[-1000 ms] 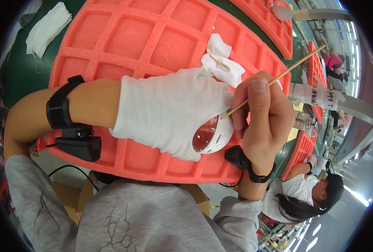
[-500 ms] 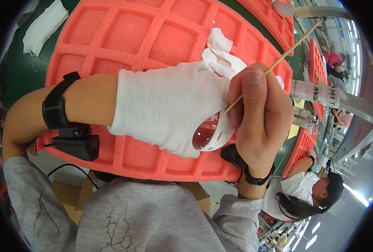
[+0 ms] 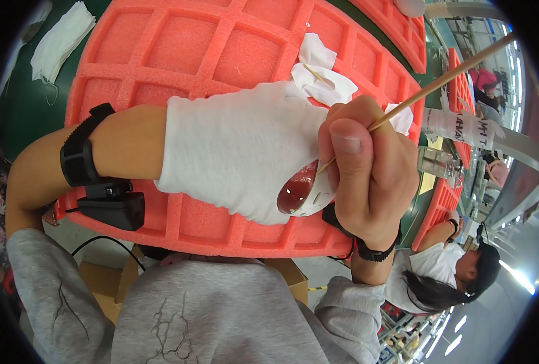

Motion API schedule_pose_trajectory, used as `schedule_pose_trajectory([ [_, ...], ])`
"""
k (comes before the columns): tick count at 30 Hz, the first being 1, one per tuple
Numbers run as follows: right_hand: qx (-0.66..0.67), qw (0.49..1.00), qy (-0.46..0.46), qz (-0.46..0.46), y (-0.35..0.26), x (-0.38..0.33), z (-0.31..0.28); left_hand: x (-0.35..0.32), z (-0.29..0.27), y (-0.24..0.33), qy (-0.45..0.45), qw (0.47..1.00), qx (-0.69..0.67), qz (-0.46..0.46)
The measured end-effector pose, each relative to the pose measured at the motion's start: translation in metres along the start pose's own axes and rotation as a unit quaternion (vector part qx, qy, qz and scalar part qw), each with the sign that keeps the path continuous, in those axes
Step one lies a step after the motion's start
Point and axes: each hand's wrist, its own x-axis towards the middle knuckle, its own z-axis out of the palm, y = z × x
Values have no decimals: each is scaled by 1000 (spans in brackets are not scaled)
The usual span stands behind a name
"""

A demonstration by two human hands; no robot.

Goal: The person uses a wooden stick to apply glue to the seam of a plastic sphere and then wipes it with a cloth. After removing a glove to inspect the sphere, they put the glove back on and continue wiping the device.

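Note:
My left hand (image 3: 239, 151), in a white cloth glove, reaches across from the left and holds a small rounded white part with a glossy dark red oval window (image 3: 296, 191). Its fingers are mostly hidden behind the part and my other hand. My bare right hand (image 3: 375, 164) pinches a thin wooden stick (image 3: 445, 79) between thumb and fingers. The stick slants from upper right down to the part, its lower tip at the upper edge of the red window. Whether the tip touches is too small to tell.
Below my hands lies a red foam tray (image 3: 187, 45) with square pockets. Crumpled white wipes (image 3: 324, 84) with a short stick lie on it. A white face mask (image 3: 62, 41) is at the far left, a glass jar (image 3: 436, 162) at the right. A co-worker (image 3: 442, 273) sits at the right.
The stick has tilted lower at its upper end, and my right hand has rolled and shifted slightly. My left hand keeps the white part in nearly the same place.

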Motion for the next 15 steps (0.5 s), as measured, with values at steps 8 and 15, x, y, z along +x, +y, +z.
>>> schedule_pose_trajectory([
  [8,88,996,-21,9,7,-4,-5,0,7,-3,7,996,66,51],
  [15,11,993,-37,-111,20,-6,4,-1,-6,6,-46,993,-82,-74],
])
